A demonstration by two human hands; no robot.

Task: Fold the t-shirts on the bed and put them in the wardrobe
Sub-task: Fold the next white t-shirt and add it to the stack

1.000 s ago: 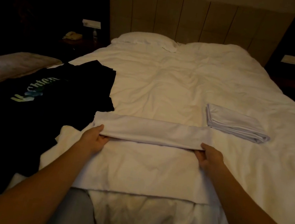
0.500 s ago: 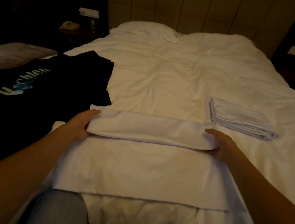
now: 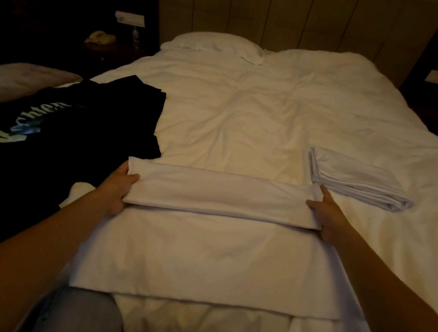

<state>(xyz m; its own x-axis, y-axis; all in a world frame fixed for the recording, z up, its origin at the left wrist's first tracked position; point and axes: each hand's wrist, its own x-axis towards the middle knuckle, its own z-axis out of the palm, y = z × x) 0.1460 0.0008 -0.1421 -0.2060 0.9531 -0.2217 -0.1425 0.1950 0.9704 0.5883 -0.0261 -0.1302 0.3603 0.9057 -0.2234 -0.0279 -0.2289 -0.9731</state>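
Observation:
A white t-shirt [image 3: 210, 260] lies flat at the foot of the bed [image 3: 247, 119], its far part turned back into a thick folded band. My left hand [image 3: 117, 189] grips the band's left end, thumb on top. My right hand [image 3: 327, 216] holds the band's right end with the thumb over the cloth and the forefinger stretched forward. A folded white t-shirt [image 3: 356, 179] rests just beyond my right hand. A black t-shirt [image 3: 57, 126] with pale lettering lies spread out on the left.
Two white pillows [image 3: 218, 43] sit at the headboard. A dark bedside table with a telephone [image 3: 99, 36] stands at the far left, and another table at the far right. My knee in grey trousers [image 3: 78, 315] shows at the bed's foot.
The folded band has been carried away from me over the shirt, growing thicker. Both hands moved forward with it, and the right forefinger now points toward the folded shirt.

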